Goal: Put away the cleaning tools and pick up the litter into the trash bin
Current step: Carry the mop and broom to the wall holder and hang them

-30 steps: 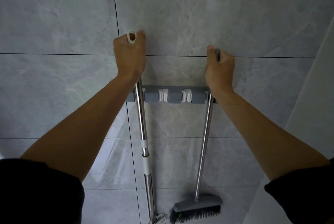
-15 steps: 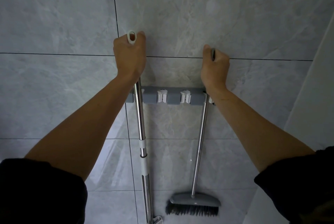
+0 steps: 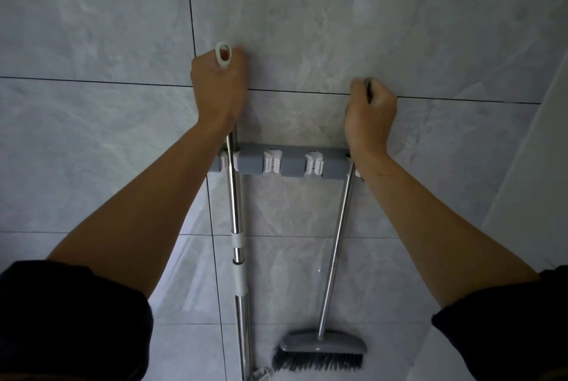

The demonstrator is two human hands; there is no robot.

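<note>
A grey wall rack (image 3: 292,164) with white clips is fixed to the tiled wall. My left hand (image 3: 219,88) grips the top of a long steel mop handle (image 3: 235,220), whose white loop sticks out above my fist; the pole sits in the rack's leftmost clip. My right hand (image 3: 370,113) grips the top of a steel-handled brush (image 3: 321,353) with a grey head and dark bristles. The brush handle (image 3: 336,245) runs down from the rack's right end, slanting left. Whether it sits in the clip is hidden by my wrist.
Grey marble-look tiles (image 3: 338,11) cover the wall ahead. A lighter wall or door frame (image 3: 534,196) juts out at the right. Two white clips in the middle of the rack hold nothing. The mop's lower end (image 3: 259,376) shows at the bottom edge.
My right hand and the brush have shifted a little to the left, and the brush head has swung level. My left hand and the mop handle have stayed put.
</note>
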